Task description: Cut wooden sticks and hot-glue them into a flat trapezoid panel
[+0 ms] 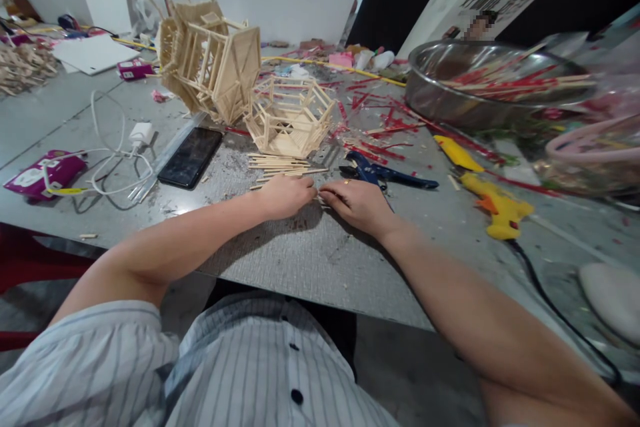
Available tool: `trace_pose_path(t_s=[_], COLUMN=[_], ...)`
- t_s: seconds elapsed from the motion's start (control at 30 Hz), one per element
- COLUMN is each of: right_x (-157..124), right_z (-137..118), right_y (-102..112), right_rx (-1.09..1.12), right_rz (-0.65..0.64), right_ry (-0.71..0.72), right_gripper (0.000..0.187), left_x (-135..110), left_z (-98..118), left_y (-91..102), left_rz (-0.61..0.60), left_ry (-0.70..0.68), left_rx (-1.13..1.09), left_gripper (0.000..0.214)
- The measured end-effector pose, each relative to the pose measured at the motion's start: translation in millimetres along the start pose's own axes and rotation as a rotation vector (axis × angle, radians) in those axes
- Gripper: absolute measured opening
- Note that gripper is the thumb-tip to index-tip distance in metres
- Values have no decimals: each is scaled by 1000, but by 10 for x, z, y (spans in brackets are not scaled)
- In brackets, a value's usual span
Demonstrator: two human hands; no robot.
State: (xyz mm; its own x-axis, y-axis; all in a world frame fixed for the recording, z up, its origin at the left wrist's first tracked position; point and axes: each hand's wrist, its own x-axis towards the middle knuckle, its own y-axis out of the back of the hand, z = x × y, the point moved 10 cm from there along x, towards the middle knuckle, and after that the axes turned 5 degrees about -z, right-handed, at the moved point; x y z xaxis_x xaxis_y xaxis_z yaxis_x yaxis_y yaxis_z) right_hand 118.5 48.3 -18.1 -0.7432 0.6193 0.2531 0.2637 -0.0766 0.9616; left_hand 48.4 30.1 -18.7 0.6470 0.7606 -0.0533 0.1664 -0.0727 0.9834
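Note:
My left hand (287, 197) rests at the table's front with its fingers curled, beside a loose pile of thin wooden sticks (280, 163). Almost touching it, my right hand (357, 203) has its fingers pinched together. Pale stick ends show by the fingertips, but what each hand grips is hidden. Just behind the hands stands a small open frame of glued sticks (293, 117). To its left a larger many-sided stick structure (215, 60) lies tilted. Dark blue pliers (385, 173) lie right behind my right hand.
A yellow glue gun (495, 203) with a black cord lies at right, below a steel basin (435, 87) of red-wrapped sticks. At left are a black phone (190, 159), a white charger (141, 135) with cable, and a purple packet (47, 175). Red wrapper scraps (370, 147) litter the back.

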Motion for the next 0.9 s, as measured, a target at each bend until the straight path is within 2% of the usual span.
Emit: trace_pose_path(t_s=[0.23, 0.33, 0.5, 0.6, 0.73, 0.8, 0.9], right_x=[-80, -135, -292, -354, -411, -412, -412], right_z=[286, 473, 892, 1037, 1029, 963, 915], right_y=[313, 383, 337, 289, 199, 200, 196], right_rx=[-71, -133, -258, -309, -285, -256, -233], right_rz=[185, 194, 17, -160, -489, -574, -627], right_ry=[-231, -337, -511, -588, -720, -753, -776], right_gripper=[38, 40, 47, 49, 44, 40, 37], left_x=[5, 4, 4, 13, 26, 29, 25], left_z=[-50, -58, -45, -46, -60, -61, -65], left_y=[3, 0, -28, -39, -72, -72, -61], left_rz=[-11, -28, -70, -55, -43, -31, -23], left_ry=[32, 39, 28, 27, 30, 26, 32], left_rx=[-32, -17, -4, -8, -16, -22, -38], left_gripper=[25, 28, 31, 32, 31, 31, 33])
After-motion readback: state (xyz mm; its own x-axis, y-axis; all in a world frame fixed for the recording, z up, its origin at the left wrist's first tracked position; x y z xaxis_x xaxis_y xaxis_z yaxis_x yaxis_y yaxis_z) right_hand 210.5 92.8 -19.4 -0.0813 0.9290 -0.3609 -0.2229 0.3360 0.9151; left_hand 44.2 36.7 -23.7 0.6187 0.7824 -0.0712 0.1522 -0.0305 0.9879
